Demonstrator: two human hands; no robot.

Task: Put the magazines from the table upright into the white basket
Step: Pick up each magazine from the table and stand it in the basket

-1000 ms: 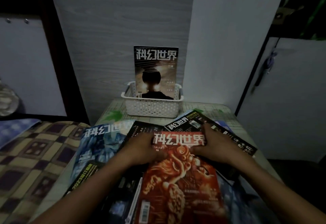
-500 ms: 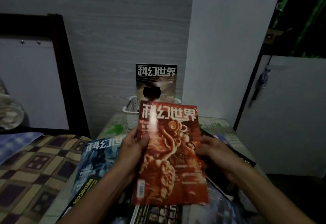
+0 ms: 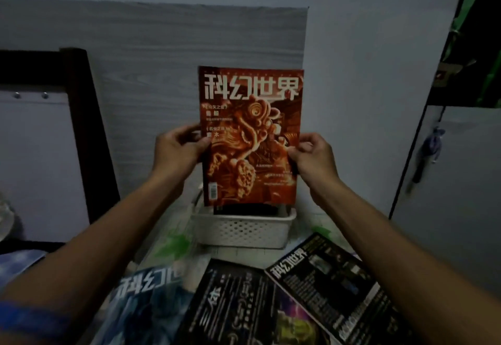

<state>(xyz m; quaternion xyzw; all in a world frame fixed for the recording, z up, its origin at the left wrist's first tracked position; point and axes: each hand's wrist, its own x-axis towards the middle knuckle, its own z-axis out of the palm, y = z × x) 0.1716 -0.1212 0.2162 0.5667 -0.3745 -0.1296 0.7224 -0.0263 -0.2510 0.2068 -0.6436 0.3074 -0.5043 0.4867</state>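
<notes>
Light: dim room, colours muted, lower part of the view blurred.
Red magazine [image 3: 250, 138]: upright, cover toward the camera, white title characters across the top; held at centre of view, directly above the white basket. Bottom edge sits at about rim level; cannot tell whether it is inside yet.
Left hand [image 3: 177, 149]: at 9 o'clock of the red magazine, closed on its left edge at mid-height, thumb on the cover, fingers behind.
Right hand [image 3: 311, 156]: at 3 o'clock of the red magazine, pinching its right edge at mid-height, thumb in front.
White basket [image 3: 241, 229]: perforated walls, stands at the far end of the table against the wall, at 6 o'clock of the red magazine. A dark shape shows inside just under the magazine's bottom edge; too dark to identify.
Table [image 3: 235, 255]: pale patterned top with green patches.
Blue magazine [image 3: 146, 298]: flat on the table at 7 o'clock of the basket, partly under the left forearm.
Black magazine [image 3: 233, 306]: flat at 6 o'clock of the basket, overlapping the blue one's right side.
Dark magazine [image 3: 325, 285]: flat at 5 o'clock of the basket, turned at an angle, lying over the black magazine's right edge.
</notes>
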